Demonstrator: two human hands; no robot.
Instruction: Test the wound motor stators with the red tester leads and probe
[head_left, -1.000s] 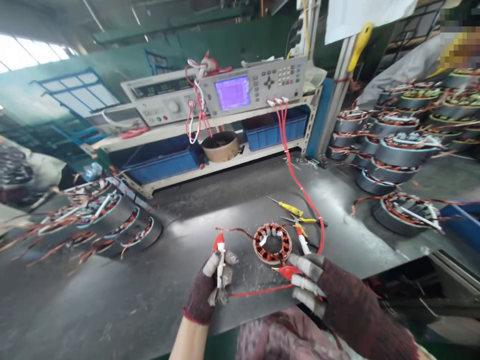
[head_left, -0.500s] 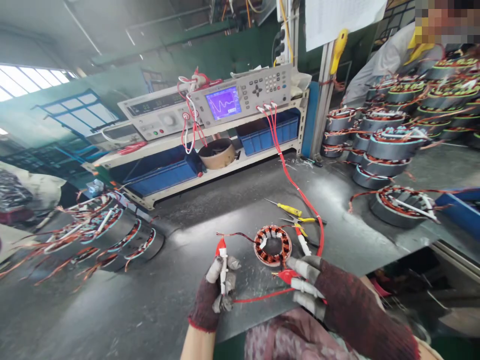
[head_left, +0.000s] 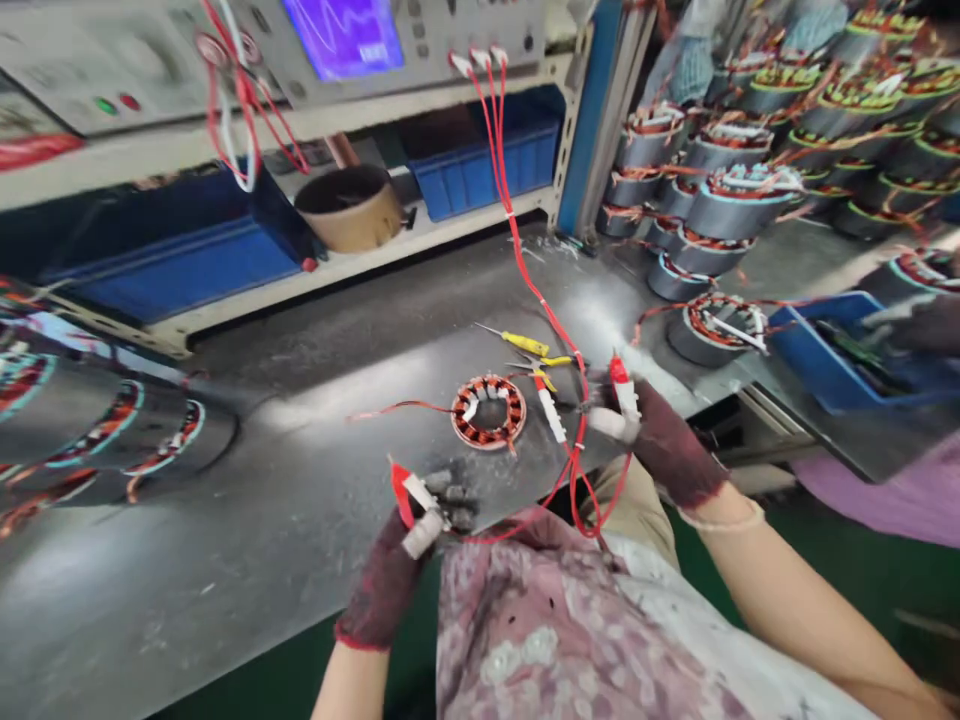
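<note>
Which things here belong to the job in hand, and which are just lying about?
Seemingly in the job:
copper-wound stator ring
red clip in the left hand
second red clip in the right hand
third red clip on the bench
red leads from the waveform instrument

Seemingly lying about:
yellow screwdriver
yellow-handled pliers
stacked stators at right

Head-worn view, forward and down

A round tan tub (head_left: 358, 226) sits on the shelf (head_left: 450, 234) — between two blue bins (head_left: 487, 178). A yellow screwdriver (head_left: 523, 343) lies beside the pliers (head_left: 537, 367) on the table (head_left: 315, 370). Gray rings (head_left: 731, 212) stand in stacks — over on the right.
</note>
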